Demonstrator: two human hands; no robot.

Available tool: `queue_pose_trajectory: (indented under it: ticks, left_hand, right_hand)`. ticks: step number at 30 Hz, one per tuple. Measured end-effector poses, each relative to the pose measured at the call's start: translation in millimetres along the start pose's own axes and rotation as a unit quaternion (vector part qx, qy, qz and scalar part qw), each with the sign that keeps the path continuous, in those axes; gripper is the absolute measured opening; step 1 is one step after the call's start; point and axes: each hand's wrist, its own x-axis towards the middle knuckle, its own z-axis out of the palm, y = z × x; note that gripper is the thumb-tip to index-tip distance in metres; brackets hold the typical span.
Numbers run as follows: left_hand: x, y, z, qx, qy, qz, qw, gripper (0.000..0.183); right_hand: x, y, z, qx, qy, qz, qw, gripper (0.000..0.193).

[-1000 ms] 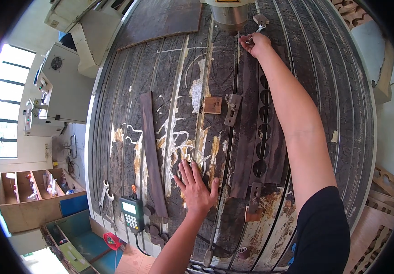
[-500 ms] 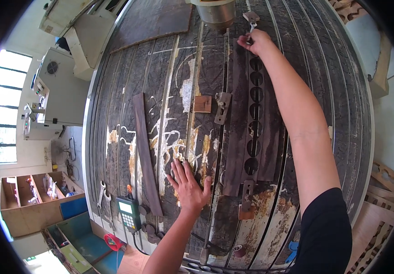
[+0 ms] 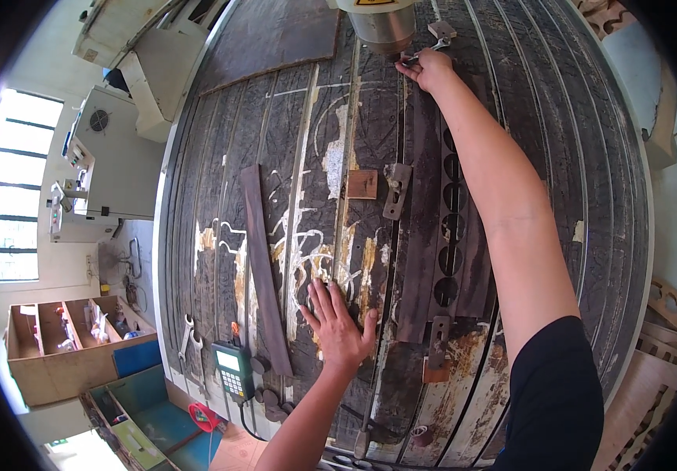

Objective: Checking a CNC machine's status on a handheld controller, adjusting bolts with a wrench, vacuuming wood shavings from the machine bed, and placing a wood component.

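Note:
At the far end of the bed, my right hand point(image 3: 431, 69) is closed round the handle of a metal wrench point(image 3: 440, 45). The wrench's head sits at a metal clamp point(image 3: 440, 30), and its handle slants left below the spindle. My left hand point(image 3: 342, 328) lies flat with spread fingers on the scarred machine bed point(image 3: 276, 125). Right of it runs a dark wooden board point(image 3: 415, 259) beside a strip with a row of round holes point(image 3: 450, 235). A slotted clamp point(image 3: 438, 337) bears on the strip's near end, over a small wood block point(image 3: 435, 370).
The metal spindle point(image 3: 385, 31) hangs close to my right hand. A loose dark strip point(image 3: 262, 267), a wood block point(image 3: 363, 184) and another slotted clamp point(image 3: 396, 191) lie on the bed. Two wrenches point(image 3: 189, 345) and a keypad controller point(image 3: 232, 373) are at the left edge.
My right hand has swung the wrench handle leftward, toward the spindle. My left hand stays flat on the bed, while the whole view has shifted slightly.

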Motion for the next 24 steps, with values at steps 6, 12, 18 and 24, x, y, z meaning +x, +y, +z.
queue_pose_trajectory:
  ticks: [6, 12, 18, 24]
  left_hand:
    - [1, -3, -2, -0.003, -0.006, -0.005, 1.0, 0.086]
    - [1, -2, -3, -0.005, -0.004, -0.003, 1.0, 0.086]
    - [1, -1, -2, -0.001, -0.004, -0.005, 1.0, 0.085]
    - [1, -2, -1, -0.004, 0.006, 0.0, 1.0, 0.084]
  right_hand:
    - [-24, -10, -2, -0.082, 0.071, -0.009, 0.994, 0.02]
    - [-36, -15, -16, -0.147, 0.094, -0.022, 0.984, 0.018]
    - [-37, -2, -21, -0.148, 0.078, -0.026, 0.986, 0.016]
    - [-38, 6, -8, -0.135, 0.106, -0.061, 0.983, 0.011]
